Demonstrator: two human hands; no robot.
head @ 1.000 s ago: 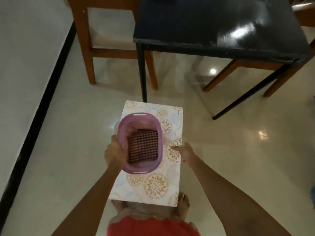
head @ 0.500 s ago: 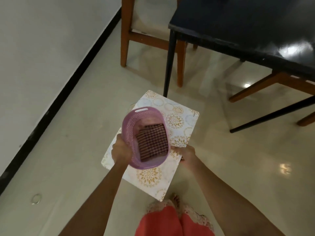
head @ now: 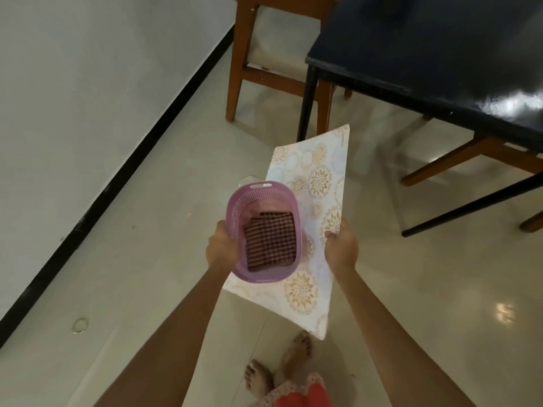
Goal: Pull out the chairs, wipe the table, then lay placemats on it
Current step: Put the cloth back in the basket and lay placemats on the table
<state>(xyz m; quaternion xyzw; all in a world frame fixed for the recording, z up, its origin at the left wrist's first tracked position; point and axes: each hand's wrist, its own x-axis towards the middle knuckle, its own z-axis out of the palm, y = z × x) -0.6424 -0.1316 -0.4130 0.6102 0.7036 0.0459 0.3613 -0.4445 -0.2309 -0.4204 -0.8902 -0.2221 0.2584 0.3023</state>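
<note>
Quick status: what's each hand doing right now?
Left hand: closed on the rim of the pink basket, which holds a folded checked cloth.
Right hand: closed on the edge of the floral placemat.

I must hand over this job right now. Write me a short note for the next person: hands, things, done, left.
Left hand holds the pink basket with the checked cloth inside.
Right hand holds the placemat under the basket.
Table is ahead on the right, bare where visible; chairs are tucked under it.
Done: nothing visible.
Left: pull chairs, wipe, lay mats.
</note>
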